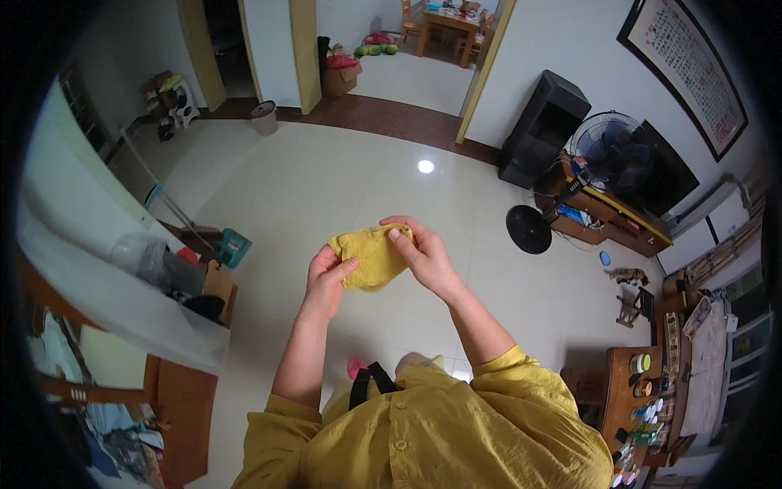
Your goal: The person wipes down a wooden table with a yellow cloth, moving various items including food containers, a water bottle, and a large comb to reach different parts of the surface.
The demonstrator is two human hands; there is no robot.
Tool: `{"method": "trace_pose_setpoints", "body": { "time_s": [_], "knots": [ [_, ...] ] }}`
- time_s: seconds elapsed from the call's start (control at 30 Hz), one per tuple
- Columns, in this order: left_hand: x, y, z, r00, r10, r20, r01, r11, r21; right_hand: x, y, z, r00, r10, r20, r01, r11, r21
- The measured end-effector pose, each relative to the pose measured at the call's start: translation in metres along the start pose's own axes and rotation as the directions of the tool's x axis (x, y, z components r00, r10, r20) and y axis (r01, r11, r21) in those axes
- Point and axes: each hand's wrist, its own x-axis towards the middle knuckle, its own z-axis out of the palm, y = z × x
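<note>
A yellow cloth (371, 259), folded small and fuzzy like a towel, is stretched between my two hands in front of my body, above the floor. My left hand (326, 281) pinches its left edge, thumb on top. At the upper right corner my right hand (424, 254) grips it, the thumb pressing on the face and the fingers behind. The fingers at the back of the cloth are partly hidden.
A standing fan (529, 229) and a black speaker (544, 126) stand right by a TV cabinet (611, 213). A wooden table (617, 391) with jars is at lower right. Left are a teal dustpan (234, 247) and a cabinet (186, 428); a bin (265, 119) stands farther off.
</note>
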Motion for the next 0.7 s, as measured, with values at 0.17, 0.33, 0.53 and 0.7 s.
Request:
{"method": "trace_pose_setpoints", "body": {
  "time_s": [0.17, 0.33, 0.53, 0.7],
  "knots": [
    [0.08, 0.013, -0.017, 0.996, -0.084, 0.029, 0.08, 0.99, 0.114, 0.068, 0.035, -0.016, 0.992, 0.061, -0.112, -0.05, 0.994, 0.092],
    [0.171, 0.023, -0.015, 0.998, -0.066, -0.013, 0.067, 0.996, 0.063, 0.152, 0.059, -0.043, 0.973, 0.221, 0.062, -0.211, 0.754, 0.622],
    [0.32, 0.02, -0.007, 0.981, -0.173, -0.09, 0.166, 0.983, -0.081, 0.245, 0.12, -0.071, 0.894, 0.18, 0.409, -0.447, 0.309, 0.84],
    [0.437, 0.027, -0.023, 0.949, -0.216, -0.228, 0.283, 0.904, 0.322, 0.35, 0.121, -0.123, 0.881, 0.392, 0.265, -0.454, 0.54, 0.708]
  ]
}}
